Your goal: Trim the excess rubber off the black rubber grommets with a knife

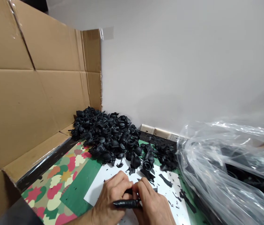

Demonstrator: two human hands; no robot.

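My left hand [114,195] and my right hand [149,200] meet over a white sheet [96,184] at the bottom middle. Their fingers are closed around a small black piece [129,191], mostly hidden between them. A dark, pointed, pen-like tool [126,204] lies across the front of both hands, its right end at my right hand's fingers. Just beyond the hands, ribbed black rubber parts [113,134] are heaped up. Thin black scraps [166,180] are scattered over the sheet, mostly to the right.
Tall cardboard [40,100] stands at the left, beside a colourful patterned sheet [59,184]. Behind is a grey wall [169,62] with white sockets [161,132] low down. A clear plastic bag [216,175] with dark contents lies at the right. Black shreds [167,154] are piled near it.
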